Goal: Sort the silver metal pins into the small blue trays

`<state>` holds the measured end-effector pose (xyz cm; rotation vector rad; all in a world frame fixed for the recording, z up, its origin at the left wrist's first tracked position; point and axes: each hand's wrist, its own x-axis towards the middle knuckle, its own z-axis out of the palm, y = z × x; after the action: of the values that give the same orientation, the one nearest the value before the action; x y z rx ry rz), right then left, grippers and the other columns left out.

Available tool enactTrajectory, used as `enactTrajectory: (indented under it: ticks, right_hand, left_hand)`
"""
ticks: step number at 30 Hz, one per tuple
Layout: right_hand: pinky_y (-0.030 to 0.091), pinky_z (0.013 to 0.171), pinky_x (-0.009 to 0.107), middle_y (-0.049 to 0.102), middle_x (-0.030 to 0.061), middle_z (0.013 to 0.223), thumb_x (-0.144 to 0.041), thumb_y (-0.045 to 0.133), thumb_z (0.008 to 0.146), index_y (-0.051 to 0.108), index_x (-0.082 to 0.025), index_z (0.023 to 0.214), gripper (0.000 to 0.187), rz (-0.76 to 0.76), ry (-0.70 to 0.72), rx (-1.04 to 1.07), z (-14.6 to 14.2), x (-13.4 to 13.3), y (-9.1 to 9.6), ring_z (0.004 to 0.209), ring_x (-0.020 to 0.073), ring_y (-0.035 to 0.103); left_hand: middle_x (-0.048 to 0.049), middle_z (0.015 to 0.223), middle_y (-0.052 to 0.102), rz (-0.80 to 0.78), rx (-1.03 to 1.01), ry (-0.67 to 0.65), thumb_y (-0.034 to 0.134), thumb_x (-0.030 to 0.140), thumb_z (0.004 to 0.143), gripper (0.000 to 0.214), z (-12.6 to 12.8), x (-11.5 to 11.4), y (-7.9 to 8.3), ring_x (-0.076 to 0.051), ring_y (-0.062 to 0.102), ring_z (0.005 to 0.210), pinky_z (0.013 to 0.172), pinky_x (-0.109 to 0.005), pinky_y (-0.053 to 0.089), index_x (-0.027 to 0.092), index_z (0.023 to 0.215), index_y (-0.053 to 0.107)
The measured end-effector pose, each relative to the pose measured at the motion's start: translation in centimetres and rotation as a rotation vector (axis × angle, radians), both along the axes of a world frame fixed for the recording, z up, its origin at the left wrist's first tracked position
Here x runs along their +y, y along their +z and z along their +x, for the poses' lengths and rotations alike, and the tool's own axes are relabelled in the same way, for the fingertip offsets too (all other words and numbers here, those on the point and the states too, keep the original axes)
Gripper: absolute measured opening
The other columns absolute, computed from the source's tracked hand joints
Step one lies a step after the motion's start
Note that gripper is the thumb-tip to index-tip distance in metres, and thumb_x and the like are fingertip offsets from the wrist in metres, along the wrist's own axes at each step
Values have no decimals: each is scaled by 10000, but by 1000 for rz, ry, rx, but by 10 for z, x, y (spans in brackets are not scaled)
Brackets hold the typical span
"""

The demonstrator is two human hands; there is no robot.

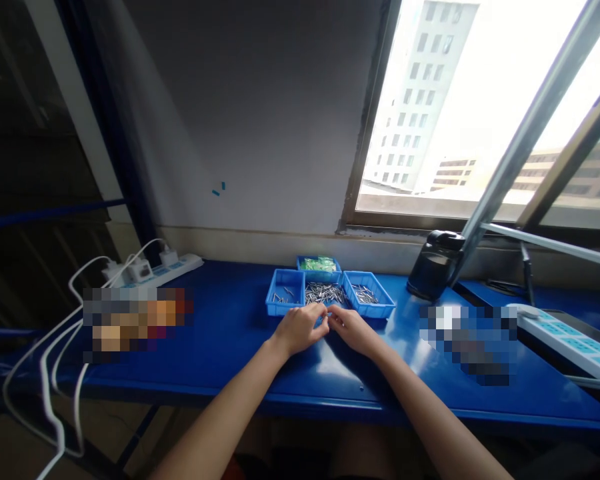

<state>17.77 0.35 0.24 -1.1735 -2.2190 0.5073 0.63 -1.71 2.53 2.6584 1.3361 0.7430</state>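
Observation:
My left hand (302, 329) and my right hand (353, 328) meet just in front of the blue bins, fingertips pinched close together. Whatever lies between the fingers is too small to make out. Right behind them is a heap of thin metal pieces (325, 292), like pins or screws, in the middle bin. A few similar pieces lie in the left blue bin (271, 300), and more metal pieces (364, 294) fill part of the right blue bin (384, 309). Green packets (319, 264) sit in the rear bin.
The blue table (220, 367) runs along a wall under a window. A dark bottle (435, 267) stands right of the bins. White power strips (580, 337) lie far right and far left, with loose white cables (47, 373) hanging over the left edge. Two blurred patches hide objects.

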Motion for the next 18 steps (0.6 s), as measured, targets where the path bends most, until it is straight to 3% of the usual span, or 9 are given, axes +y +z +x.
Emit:
enactTrajectory:
  ticks: [3,7,13,18]
  right_hand:
    - [380,573,218,590,0,661,-303,399,837,558,-182,882,205,-50,-11,-3,1,0,2,591,115,530]
    - [376,540,211,578,-11,626,-307,417,825,546,-201,979,227,-78,13,-15,2,-3,7,562,116,531]
    - [385,555,223,603,5,658,-315,400,835,559,-212,876,194,-84,10,-51,4,-1,3,594,130,546]
    - [392,565,226,597,4,630,-321,397,838,557,-198,818,202,-108,-2,-29,5,4,0,583,130,545]
  left_hand:
    - [-29,826,633,-42,71,23,382,269,837,168,0,1,-4,-168,608,768,675,-246,443,199,919,511]
    - [-75,892,640,-112,193,54,321,321,870,253,-1,7,-10,-208,615,803,682,-284,454,190,958,518]
    - [-76,932,633,-88,230,28,261,336,890,309,-2,10,-12,-219,610,840,679,-298,463,206,989,523]
    - [-88,896,640,-66,285,90,282,342,880,286,1,9,-13,-234,622,794,649,-319,473,194,942,520]
